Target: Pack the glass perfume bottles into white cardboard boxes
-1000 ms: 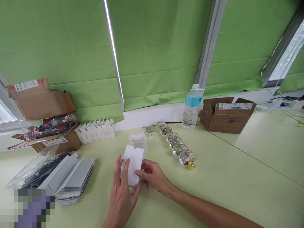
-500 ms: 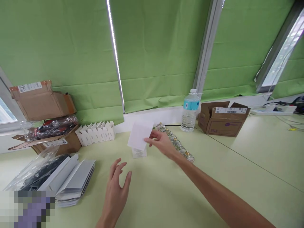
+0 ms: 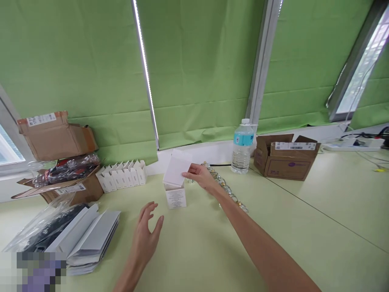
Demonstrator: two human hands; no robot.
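My right hand pinches the right edge of a folded white sheet, thumb and fingers closed on it. The sheet stands tilted over the open top of a small white box with printed text on its front; its lower end is at the box opening, and I cannot tell how far it goes inside. My left hand hovers over the table to the near left of the box, fingers curved and apart, holding nothing. Behind my right wrist lies a row of small clear, wrapped pieces with gold-coloured tops.
Several small white boxes stand in a row at the back left. Cardboard boxes are stacked beside them, with folded white cartons and a plastic bag nearer. A water bottle, open carton and power strip are at right.
The folded white sheet has shifted back and now stands steeper, showing more of the small box's front. My left hand has moved slightly down and left, still open.
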